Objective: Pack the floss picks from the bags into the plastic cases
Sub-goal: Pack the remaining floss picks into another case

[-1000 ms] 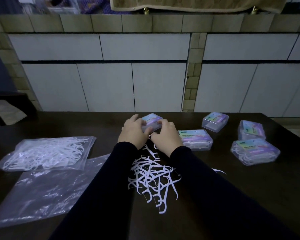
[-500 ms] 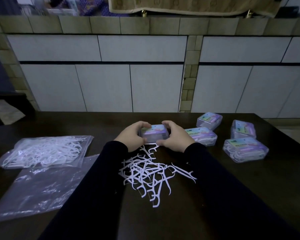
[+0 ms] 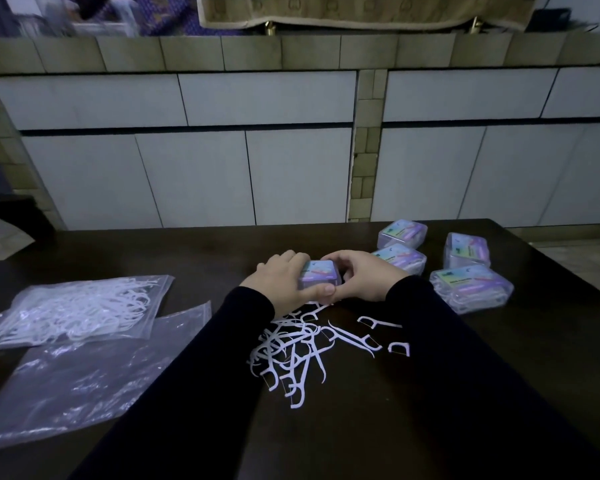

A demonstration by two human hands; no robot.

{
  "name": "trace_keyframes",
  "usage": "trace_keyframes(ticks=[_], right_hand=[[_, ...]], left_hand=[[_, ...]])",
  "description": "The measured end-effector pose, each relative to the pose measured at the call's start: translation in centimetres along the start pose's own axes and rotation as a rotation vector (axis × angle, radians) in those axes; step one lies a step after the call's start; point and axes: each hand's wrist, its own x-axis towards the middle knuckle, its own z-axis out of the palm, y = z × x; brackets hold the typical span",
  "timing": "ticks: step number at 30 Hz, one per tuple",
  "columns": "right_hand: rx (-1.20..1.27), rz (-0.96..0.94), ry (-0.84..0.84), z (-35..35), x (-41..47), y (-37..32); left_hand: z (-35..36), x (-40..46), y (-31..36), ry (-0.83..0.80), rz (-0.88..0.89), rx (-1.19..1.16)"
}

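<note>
Dark wooden table (image 3: 499, 358), tiled wall (image 3: 291, 174)

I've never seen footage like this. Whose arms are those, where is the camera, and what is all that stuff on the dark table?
No machine here: a person wears a camera on the head, looking forward and down, so you see their own two arms in dark sleeves. The left hand and right hand together grip one small plastic case. Near the sleeves lies a loose pile of white floss picks. On the left sit a full bag of picks and an empty-looking bag. On the right, four more cases rest on the table; at least the nearest holds picks.
</note>
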Motion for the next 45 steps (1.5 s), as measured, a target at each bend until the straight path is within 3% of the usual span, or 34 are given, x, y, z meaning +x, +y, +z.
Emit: trace_keyframes(ticks=[4, 9, 12, 15, 18, 27, 36, 41, 43, 45], right_hand=[[0.044, -0.017, -0.006, 0.0, -0.4, 0.3], [0.093, 0.015, 0.009, 0.2, -0.7, 0.2], [0.098, 0.065, 0.014, 0.4, -0.5, 0.4], [0.144, 0.106, 0.027, 0.7, -0.4, 0.5], [0.161, 0.123, 0.067, 1.0, -0.5, 0.4], [0.034, 0.110, 0.221, 2.0, -0.2, 0.0], [-0.090, 0.127, 0.233, 2.3, -0.6, -0.7], [-0.191, 0.117, 0.313, 1.1, -2.1, -2.4], [-0.226, 0.038, 0.305, 0.6, -3.0, -3.5], [-0.263, -0.069, 0.196, 0.5, -3.8, -4.6]], left_hand=[[0.2, 0.3, -0.1, 0.048, 0.073, 0.117], [-0.7, 0.6, 0.7, 0.068, 0.010, 0.056], [-1.4, 0.3, 0.1, 0.033, -0.050, -0.134], [-1.3, -0.1, -1.0, 0.208, -0.133, -0.383], [-0.3, 0.3, -2.1, 0.428, -0.288, -0.485], [0.1, 2.1, -3.1, 0.487, -0.524, -0.588], [-0.5, 0.9, -2.4, 0.391, -0.472, -0.540], [-2.8, -1.3, -2.3, 0.305, -0.331, -0.255], [-4.1, -2.9, -2.1, 0.188, -0.264, -0.190], [-5.5, -4.6, -2.0, -0.060, -0.212, -0.164]])
